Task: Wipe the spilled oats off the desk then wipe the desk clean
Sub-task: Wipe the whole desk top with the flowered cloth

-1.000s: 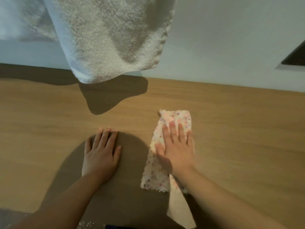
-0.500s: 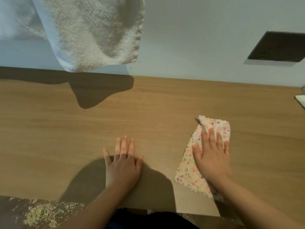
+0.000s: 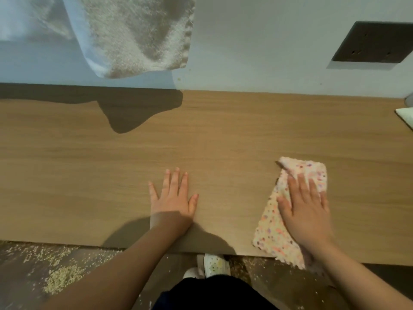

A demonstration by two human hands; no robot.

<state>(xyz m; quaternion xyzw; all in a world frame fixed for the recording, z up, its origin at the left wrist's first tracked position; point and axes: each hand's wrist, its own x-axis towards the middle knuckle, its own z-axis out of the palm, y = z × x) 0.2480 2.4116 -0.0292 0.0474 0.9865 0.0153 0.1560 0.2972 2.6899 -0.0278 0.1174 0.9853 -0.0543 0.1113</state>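
A: What takes the most room here?
B: The wooden desk. It runs from left to right, with a pale wall behind it. Below its near edge there is a dark floor.
A: And what hangs above, on the left?
B: A thick white towel. It hangs in front of the wall and throws a dark shadow on the far part of the desk. At the right, a dark rectangular panel sits on the wall.
A: Where are the hands?
B: Both lie on the desk near its front edge, well apart. The left hand rests flat on the bare wood, fingers straight and a little spread; it grasps nothing. The right hand presses flat on the cloth, fingers stretched out, not curled round it.
A: How does the cloth lie?
B: It is pale with small coloured dots. Its far end shows past the fingertips, and its near corner goes a little over the front edge.
A: And the oats?
B: The oats lie on the floor, heaped and scattered, below the front edge at the left. Some more grains lie at the right, below the cloth. A white shoe stands on the floor between the arms. At the right border a small white thing lies on the desk; what it is I cannot tell.
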